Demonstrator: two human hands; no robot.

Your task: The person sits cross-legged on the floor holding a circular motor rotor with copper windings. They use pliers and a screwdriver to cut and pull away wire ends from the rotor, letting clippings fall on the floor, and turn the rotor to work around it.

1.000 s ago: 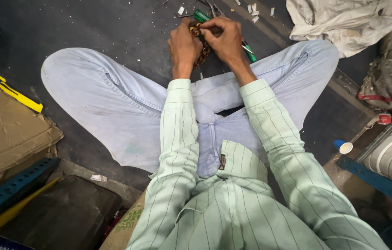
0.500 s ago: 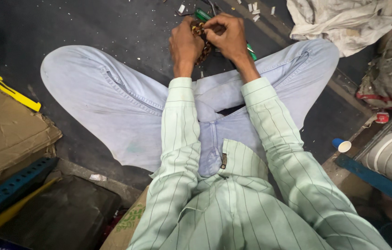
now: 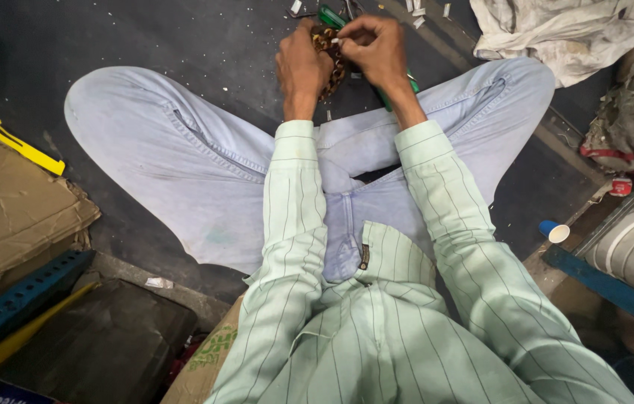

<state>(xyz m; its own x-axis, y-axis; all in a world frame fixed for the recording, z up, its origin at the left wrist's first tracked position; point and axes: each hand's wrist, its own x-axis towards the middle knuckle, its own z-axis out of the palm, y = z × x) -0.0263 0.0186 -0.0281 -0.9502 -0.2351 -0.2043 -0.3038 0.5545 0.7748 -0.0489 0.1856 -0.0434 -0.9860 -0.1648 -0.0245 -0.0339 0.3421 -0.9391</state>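
1. Barely anything's shifting since a second ago; both hands are staying huddled at the shins.
2. Left hand (image 3: 302, 71) is gripping a brownish, copper-looking bundle (image 3: 332, 56) from its left side.
3. Right hand (image 3: 377, 52) is pinching at the bundle's top, equally close.
4. Green-handled tool (image 3: 332, 16) is lying on the floor (image 3: 182, 37) just beyond, angling under that hand.

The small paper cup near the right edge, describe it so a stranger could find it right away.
Start at the person's bent knee in pale jeans on the right, then drop to the blue metal bar at the floor's edge. The cup lies tipped just above it, blue outside with a white mouth, unlike the red scrap nearby.
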